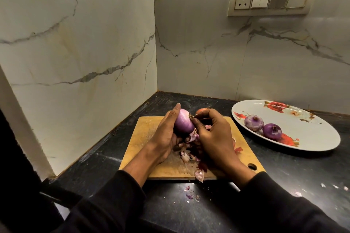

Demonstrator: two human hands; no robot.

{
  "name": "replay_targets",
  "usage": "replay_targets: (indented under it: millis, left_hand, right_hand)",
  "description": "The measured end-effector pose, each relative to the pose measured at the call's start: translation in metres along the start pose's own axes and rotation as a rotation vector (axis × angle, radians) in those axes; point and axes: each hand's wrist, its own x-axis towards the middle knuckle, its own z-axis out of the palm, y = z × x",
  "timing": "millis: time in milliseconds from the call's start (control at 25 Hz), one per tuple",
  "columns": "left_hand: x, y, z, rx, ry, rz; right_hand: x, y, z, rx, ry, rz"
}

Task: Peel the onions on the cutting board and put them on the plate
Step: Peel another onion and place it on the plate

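Onion [183, 123], mostly peeled, sits cupped in the curled left hand [166, 134] above the cutting board [144, 138], long axis tilted, root end up-right. Right hand [214, 134] pinches that end. Two peeled onions [263, 126] lie on the plate [312, 134].

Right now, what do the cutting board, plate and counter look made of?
Cutting board: looks like wood, matte tan, with visible scoring and a hanging hole in one corner.
Plate: glossy white with printed red flowers; ceramic or melamine, can't tell which.
Counter: dark polished stone, probably granite, judging by its speckle and light reflections.
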Motion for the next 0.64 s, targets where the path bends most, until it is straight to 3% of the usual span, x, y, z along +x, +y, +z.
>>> replay_targets:
  millis: [200, 440, 640]
  left_hand:
    - [-0.001, -0.0019, 0.0028, 0.018, -0.02, 0.005]
    - [-0.0044, 0.0018, 0.0035, -0.008, -0.016, 0.016]
    - [-0.0005, -0.0004, 0.0002, -0.002, -0.045, 0.092]
  right_hand:
    - [0.0027, 0.0028, -0.0003, -0.119, -0.056, 0.022]
    - [0.0022, 0.0059, 0.001, 0.11, -0.053, 0.063]
    - [0.0011, 0.0064, 0.0013, 0.116, 0.011, -0.001]
